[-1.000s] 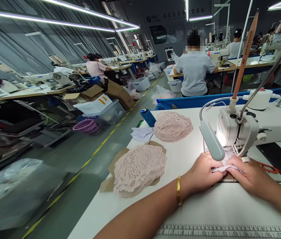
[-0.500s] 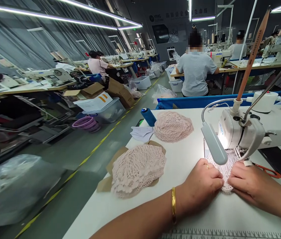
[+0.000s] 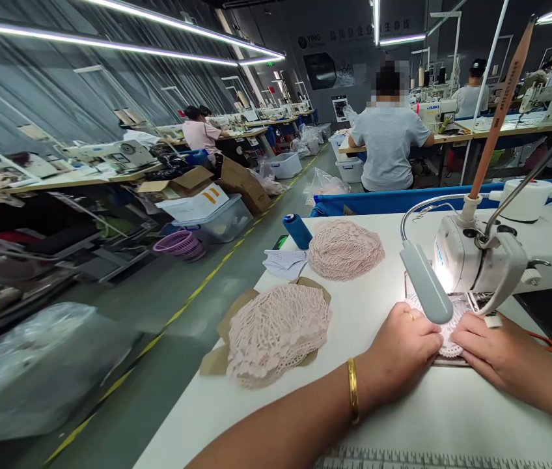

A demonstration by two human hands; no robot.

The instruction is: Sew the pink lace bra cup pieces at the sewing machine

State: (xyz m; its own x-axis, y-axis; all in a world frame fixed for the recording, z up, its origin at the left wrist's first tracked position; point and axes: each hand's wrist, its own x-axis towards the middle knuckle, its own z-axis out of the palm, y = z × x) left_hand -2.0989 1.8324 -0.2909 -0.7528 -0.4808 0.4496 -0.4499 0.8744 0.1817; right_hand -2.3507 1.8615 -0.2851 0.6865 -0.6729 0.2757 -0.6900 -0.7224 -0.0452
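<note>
Under the head of a white sewing machine [image 3: 461, 251] lies a piece of pale pink lace [image 3: 450, 345], lit by the machine's lamp [image 3: 427, 283]. My left hand [image 3: 405, 345] grips its left edge, fingers curled and pressed down. On the other side my right hand [image 3: 483, 342] pinches the right edge, close to the presser foot, which the lamp and fingers partly hide. To the left, a stack of lace pieces [image 3: 280, 329] rests on brown card, with a second lace stack [image 3: 344, 251] behind it.
A blue thread cone [image 3: 297, 231] and white paper pieces [image 3: 284, 264] stand by the table's left edge. Red-handled scissors [image 3: 544, 340] lie right of the machine. A ruler scale [image 3: 403, 458] runs along the front. Co-workers sit at machines further off, one in a grey shirt [image 3: 387, 146].
The lace has moved away from me under the machine, and less of it shows in front of my hands. Both hands have stayed on it. The view has shifted slightly.
</note>
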